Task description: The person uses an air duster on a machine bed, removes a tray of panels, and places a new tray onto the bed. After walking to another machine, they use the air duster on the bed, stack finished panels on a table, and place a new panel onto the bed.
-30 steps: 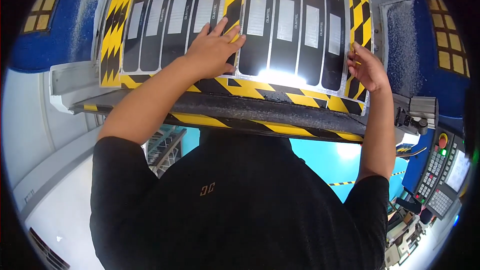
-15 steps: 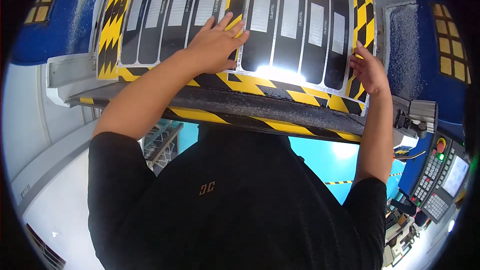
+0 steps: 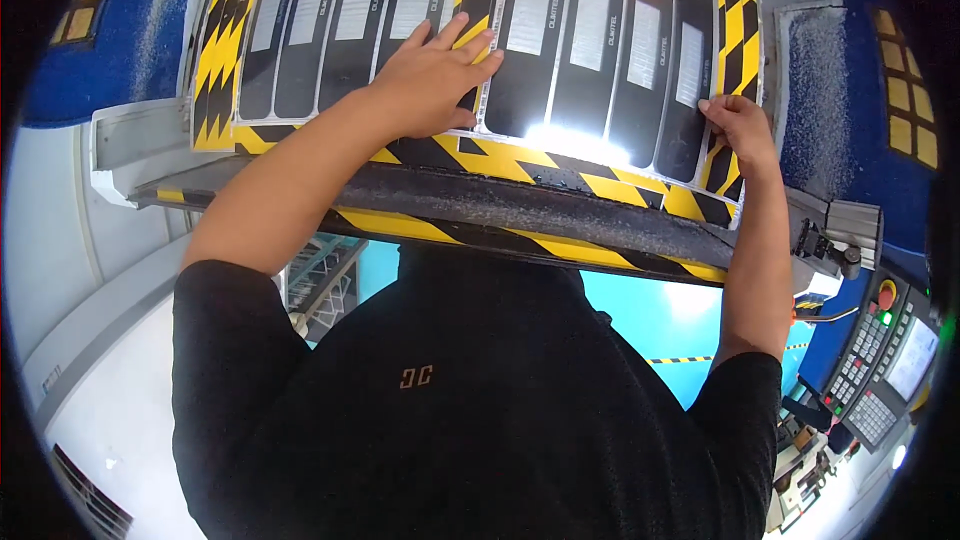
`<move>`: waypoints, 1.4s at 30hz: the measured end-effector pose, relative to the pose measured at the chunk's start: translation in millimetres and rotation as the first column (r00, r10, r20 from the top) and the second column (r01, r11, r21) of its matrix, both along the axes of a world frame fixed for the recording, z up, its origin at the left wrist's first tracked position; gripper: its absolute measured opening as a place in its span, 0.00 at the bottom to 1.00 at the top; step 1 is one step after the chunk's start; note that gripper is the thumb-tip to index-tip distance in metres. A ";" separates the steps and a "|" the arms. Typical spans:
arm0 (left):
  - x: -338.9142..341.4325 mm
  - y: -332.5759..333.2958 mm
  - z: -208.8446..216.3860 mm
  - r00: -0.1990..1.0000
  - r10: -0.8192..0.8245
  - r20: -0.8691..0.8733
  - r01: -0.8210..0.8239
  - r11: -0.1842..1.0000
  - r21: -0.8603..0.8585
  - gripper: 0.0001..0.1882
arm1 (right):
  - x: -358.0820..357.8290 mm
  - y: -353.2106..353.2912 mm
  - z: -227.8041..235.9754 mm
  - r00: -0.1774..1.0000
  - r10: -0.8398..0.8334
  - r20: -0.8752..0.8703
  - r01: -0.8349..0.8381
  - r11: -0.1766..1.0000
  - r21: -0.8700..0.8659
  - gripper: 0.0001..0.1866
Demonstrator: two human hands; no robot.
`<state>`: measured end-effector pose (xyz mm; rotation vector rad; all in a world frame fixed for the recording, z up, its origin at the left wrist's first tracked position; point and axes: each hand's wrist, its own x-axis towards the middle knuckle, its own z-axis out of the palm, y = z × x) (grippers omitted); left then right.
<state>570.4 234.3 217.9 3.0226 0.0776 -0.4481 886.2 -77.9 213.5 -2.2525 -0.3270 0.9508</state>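
I saw the left hand (image 3: 430, 83) with fingers spread, at the left edge of the black-panel sheet (image 3: 582, 90). The right hand (image 3: 742, 127) pinched its right edge.

Yellow-black striped bed (image 3: 225, 60); two black-panelled sheets (image 3: 590, 90) flat on it, side by side

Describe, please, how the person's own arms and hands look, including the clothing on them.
The left hand and right hand are bare, with no gloves; no watch shows. The forearms are uncovered too. Short black sleeves cover the upper arms, part of a black shirt with a small, angular gold-brown mark.
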 end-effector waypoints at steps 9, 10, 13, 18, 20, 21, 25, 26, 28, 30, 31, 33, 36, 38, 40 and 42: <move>-1.6 -2.2 -3.0 0.999 0.035 0.035 -0.035 0.999 -0.008 0.42 | 2.4 1.6 -5.6 0.998 0.024 0.064 -0.023 1.000 -0.020 0.12; -1.6 -2.1 -2.7 0.999 0.030 0.043 -0.030 1.000 -0.006 0.42 | 2.8 1.2 -6.0 0.997 0.034 0.068 -0.033 0.999 -0.018 0.12; -2.6 -2.5 -2.4 0.999 0.033 0.040 -0.033 0.999 -0.001 0.42 | 1.8 2.7 -6.1 0.998 0.024 0.060 -0.024 1.000 -0.012 0.12; -1.5 -4.6 0.6 0.999 0.044 0.020 -0.044 0.999 -0.003 0.42 | 2.0 1.9 -7.0 0.998 0.026 0.065 -0.025 0.999 -0.025 0.12; -1.8 -4.4 -0.5 0.999 0.049 0.020 -0.049 0.999 -0.006 0.42 | 1.5 2.5 -6.8 0.997 0.025 0.074 -0.023 0.999 -0.024 0.12; -1.7 -4.3 -1.1 0.999 0.045 0.025 -0.044 0.999 -0.008 0.42 | 2.0 1.8 -7.3 0.997 0.021 0.076 -0.019 0.999 -0.028 0.12; -2.5 -4.5 -1.4 0.998 0.051 0.023 -0.051 0.999 -0.011 0.41 | -0.3 4.3 -6.0 0.996 0.012 0.090 -0.009 0.999 -0.032 0.12; -2.3 -4.6 -1.6 0.998 0.051 0.024 -0.051 0.999 -0.012 0.41 | -0.1 3.7 -6.1 0.996 0.012 0.091 -0.009 0.999 -0.033 0.12; -2.0 -4.6 -2.0 0.998 0.052 0.022 -0.052 0.998 -0.018 0.42 | -0.1 2.8 -6.7 0.995 0.022 0.099 -0.019 0.999 -0.033 0.12; -1.9 -4.8 -0.9 0.998 0.054 0.021 -0.054 0.998 -0.020 0.42 | -0.5 4.0 -6.2 0.995 0.017 0.101 -0.013 0.999 -0.038 0.12; -2.0 -4.8 -0.5 0.998 0.055 0.019 -0.055 0.998 -0.022 0.42 | -0.9 4.4 -6.0 0.995 0.011 0.102 -0.007 0.999 -0.043 0.13; -1.9 -4.4 -0.6 0.998 0.052 0.021 -0.052 0.998 -0.024 0.42 | -1.4 4.2 -5.3 0.996 0.004 0.092 -0.001 0.999 -0.033 0.13; -1.9 -5.6 0.7 0.998 0.053 0.028 -0.052 0.998 -0.026 0.42 | -0.9 3.0 -5.1 0.997 -0.004 0.076 0.005 1.000 -0.017 0.12; -1.7 -6.7 1.9 0.998 0.059 0.032 -0.058 0.998 -0.027 0.41 | -1.6 3.9 -3.8 0.998 -0.002 0.069 0.003 1.000 -0.010 0.12; -1.4 -6.9 2.6 0.997 0.073 0.022 -0.072 0.997 -0.032 0.41 | -4.0 6.7 -1.0 0.996 0.018 0.086 -0.016 1.000 -0.024 0.12; -2.5 -5.8 -0.7 0.997 0.066 0.039 -0.065 0.997 -0.038 0.41 | -4.1 6.4 -0.4 0.996 0.020 0.088 -0.017 0.999 -0.029 0.12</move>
